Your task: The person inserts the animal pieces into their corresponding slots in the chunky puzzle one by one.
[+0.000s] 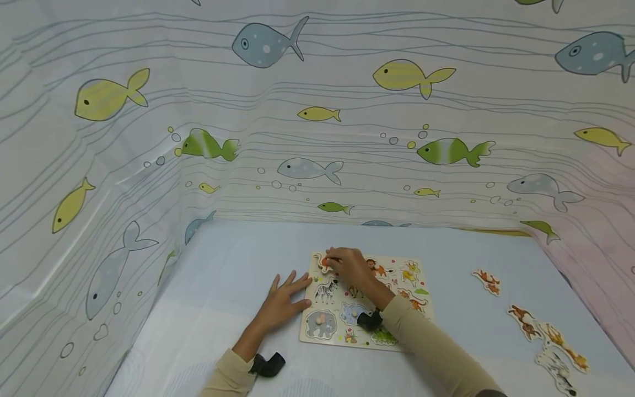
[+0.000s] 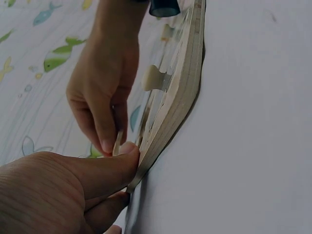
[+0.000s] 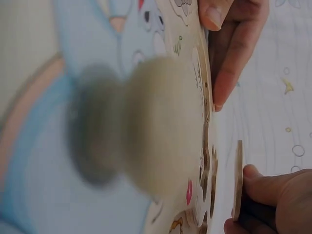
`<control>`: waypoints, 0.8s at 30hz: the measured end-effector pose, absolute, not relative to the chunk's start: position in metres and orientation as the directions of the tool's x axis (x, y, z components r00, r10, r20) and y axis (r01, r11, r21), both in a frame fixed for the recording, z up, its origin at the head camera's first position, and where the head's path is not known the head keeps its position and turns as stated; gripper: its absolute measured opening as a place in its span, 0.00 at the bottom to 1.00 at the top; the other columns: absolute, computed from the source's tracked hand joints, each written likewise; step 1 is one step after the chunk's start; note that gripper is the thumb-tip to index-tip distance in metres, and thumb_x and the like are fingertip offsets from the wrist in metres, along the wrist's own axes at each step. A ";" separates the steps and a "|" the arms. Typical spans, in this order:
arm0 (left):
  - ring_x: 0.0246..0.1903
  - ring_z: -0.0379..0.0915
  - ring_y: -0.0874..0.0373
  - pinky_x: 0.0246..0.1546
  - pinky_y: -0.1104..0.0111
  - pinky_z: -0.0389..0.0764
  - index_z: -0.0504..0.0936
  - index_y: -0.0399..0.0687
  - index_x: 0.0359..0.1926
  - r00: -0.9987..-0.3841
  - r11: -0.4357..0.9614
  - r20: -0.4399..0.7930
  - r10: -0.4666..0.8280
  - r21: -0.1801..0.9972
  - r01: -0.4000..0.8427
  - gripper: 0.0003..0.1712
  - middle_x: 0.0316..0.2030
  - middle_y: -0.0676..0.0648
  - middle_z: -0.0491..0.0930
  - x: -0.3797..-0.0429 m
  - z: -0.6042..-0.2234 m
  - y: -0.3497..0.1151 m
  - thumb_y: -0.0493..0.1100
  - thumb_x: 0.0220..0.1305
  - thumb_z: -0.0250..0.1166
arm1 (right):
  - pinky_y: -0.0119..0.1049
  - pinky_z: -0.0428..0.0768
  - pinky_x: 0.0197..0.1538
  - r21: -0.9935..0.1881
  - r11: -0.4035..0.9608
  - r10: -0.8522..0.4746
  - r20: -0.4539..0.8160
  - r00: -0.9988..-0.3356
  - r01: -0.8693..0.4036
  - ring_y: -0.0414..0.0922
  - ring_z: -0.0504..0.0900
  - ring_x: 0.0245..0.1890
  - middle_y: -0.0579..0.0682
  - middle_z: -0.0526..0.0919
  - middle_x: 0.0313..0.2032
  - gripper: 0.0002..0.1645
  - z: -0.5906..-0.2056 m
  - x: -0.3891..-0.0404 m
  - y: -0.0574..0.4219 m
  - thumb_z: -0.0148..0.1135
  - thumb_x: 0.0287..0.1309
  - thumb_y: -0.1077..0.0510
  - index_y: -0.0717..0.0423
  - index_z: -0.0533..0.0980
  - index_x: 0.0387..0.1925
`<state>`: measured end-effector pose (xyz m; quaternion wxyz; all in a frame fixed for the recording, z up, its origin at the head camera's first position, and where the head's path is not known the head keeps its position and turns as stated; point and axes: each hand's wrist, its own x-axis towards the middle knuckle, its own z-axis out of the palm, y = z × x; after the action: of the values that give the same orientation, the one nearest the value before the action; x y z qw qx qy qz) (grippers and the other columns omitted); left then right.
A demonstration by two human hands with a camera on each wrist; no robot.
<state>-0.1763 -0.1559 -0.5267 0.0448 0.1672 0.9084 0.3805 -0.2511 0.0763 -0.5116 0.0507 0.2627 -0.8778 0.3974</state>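
Note:
A wooden animal puzzle board [image 1: 342, 337] lies on the table. Over its far left corner, my right hand [image 1: 352, 267] pinches a thin wooden puzzle piece [image 3: 238, 183], with some orange-red showing past the fingers in the head view. The right wrist view has that piece apart from the board, tilted on edge. My left hand [image 1: 280, 303] lies at the board's left edge with its fingers spread and straight, its thumb touching the rim. An elephant piece [image 1: 320, 324] and a blue hippo-like piece [image 1: 351, 313], both with knobs, sit at the near side.
Loose pieces lie on the table to the right: a small orange one [image 1: 488, 282], a brown monkey-like one [image 1: 525, 321], a giraffe [image 1: 563, 346] and a zebra [image 1: 555, 370]. Fish-printed sheeting [image 1: 278, 138] surrounds the table. Black devices [image 1: 268, 365] are strapped at both wrists.

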 end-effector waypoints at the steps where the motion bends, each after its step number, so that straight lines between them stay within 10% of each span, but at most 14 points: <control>1: 0.76 0.52 0.41 0.78 0.41 0.34 0.74 0.48 0.68 -0.940 0.657 0.044 0.337 0.705 0.269 0.33 0.70 0.48 0.69 -0.176 -0.527 -0.156 0.48 0.63 0.70 | 0.43 0.87 0.52 -0.667 0.549 -0.424 0.298 -0.855 -0.504 0.54 0.80 0.61 0.58 0.85 0.55 0.13 -0.512 -0.252 0.076 0.63 0.66 0.59 0.57 0.84 0.49; 24: 0.77 0.51 0.43 0.78 0.43 0.31 0.74 0.49 0.68 -0.937 0.658 0.019 0.349 0.707 0.259 0.32 0.71 0.50 0.69 -0.175 -0.523 -0.159 0.48 0.64 0.69 | 0.44 0.87 0.53 -0.595 0.571 -0.464 0.336 -0.820 -0.566 0.52 0.82 0.59 0.56 0.88 0.49 0.12 -0.523 -0.253 0.069 0.63 0.66 0.61 0.57 0.85 0.49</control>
<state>-0.1750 -0.1592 -0.5232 0.0594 0.1672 0.9085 0.3783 -0.2526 0.0694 -0.5229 0.0712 0.2916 -0.8833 0.3601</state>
